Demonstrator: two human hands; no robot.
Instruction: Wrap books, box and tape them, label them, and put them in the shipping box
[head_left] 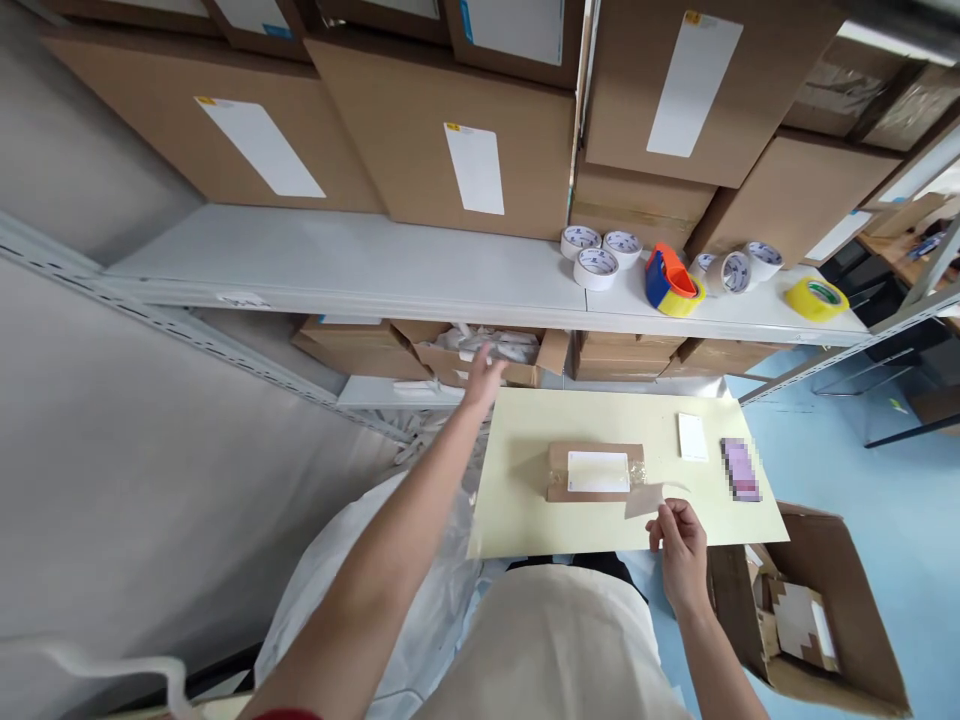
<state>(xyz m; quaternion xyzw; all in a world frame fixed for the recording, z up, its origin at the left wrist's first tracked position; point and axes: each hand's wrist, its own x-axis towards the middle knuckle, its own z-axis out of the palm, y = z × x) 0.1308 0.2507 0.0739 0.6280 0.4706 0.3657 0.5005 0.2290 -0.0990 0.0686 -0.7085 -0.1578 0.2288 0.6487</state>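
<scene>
My right hand (681,545) pinches a thin white label (643,499) by its edge, above the near right of the pale yellow tabletop (517,520). The label hangs by the corner of a narrow cardboard box (559,472), which has clear tape at its end and a white label on top. Stretched forward past the table's far left corner, my left hand (484,380) is at an open carton (529,374) on the lower shelf. Its fingers look spread, with nothing clearly held. Crumpled whitish material (506,345) fills that carton.
A white card or label stack (692,437) and a pixelated purple object (741,469) lie on the table's right. Tape rolls (596,268) and an orange-blue tape dispenser (670,278) sit on the shelf (360,255). An open carton (847,580) holding boxes stands right, on the floor.
</scene>
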